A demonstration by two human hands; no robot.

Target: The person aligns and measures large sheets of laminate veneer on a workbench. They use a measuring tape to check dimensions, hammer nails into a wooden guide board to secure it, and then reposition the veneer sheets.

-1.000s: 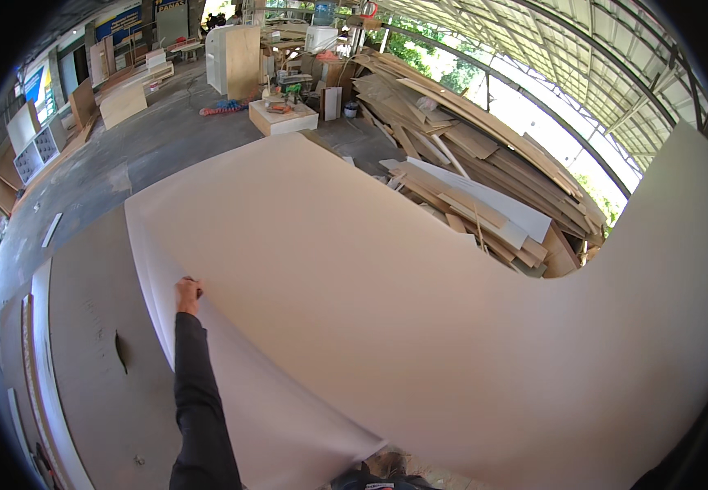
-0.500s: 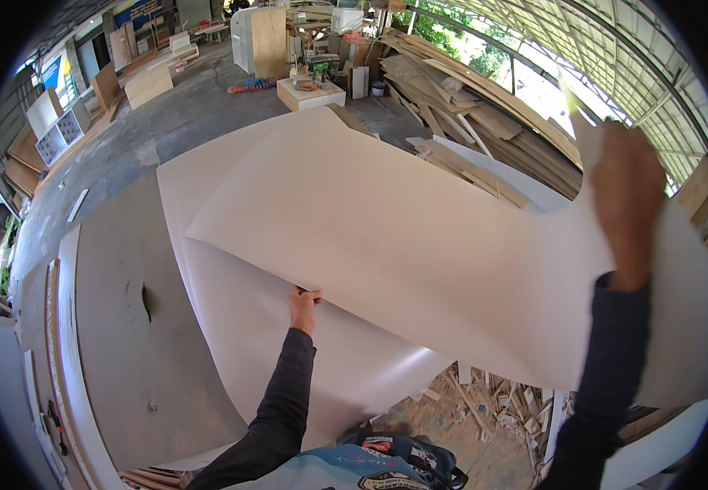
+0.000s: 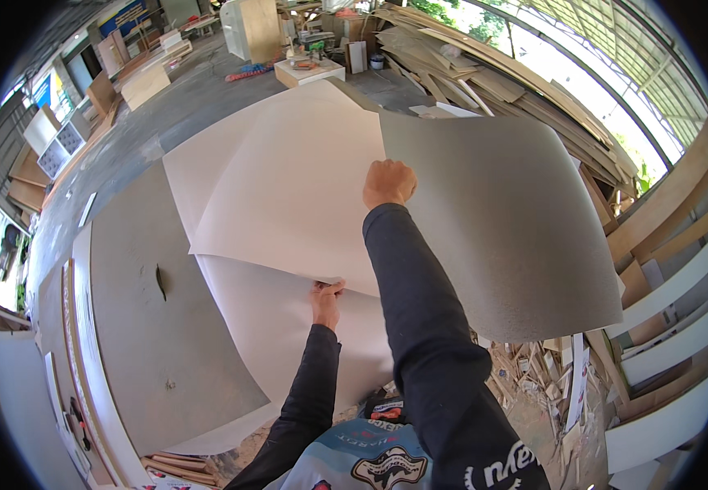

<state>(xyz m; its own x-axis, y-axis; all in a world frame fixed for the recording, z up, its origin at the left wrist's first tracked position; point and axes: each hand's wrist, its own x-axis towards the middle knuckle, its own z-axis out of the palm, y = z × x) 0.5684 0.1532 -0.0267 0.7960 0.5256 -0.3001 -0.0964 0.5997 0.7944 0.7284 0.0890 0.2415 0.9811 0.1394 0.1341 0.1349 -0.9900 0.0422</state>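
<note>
Workshop floor, concrete, with stacked timber boards (image 3: 525, 90) at 1 o'clock. Large white laminate sheet (image 3: 288, 196) — folded over on itself, grey underside (image 3: 501, 220) showing at 3 o'clock. Right hand (image 3: 388, 183) fisted on the sheet's upper edge; left hand (image 3: 326, 299) pinching the lower fold at 6 o'clock. Step, as judged: turning the sheet over — next likely calls for a steady two-handed grip to avoid creasing.

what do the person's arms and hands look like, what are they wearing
Both arms are in long, close-fitting black sleeves that end at the wrist. The left hand and right hand are bare, with no gloves. The right sleeve has pale lettering near the shoulder; the left sleeve looks plain.
</note>
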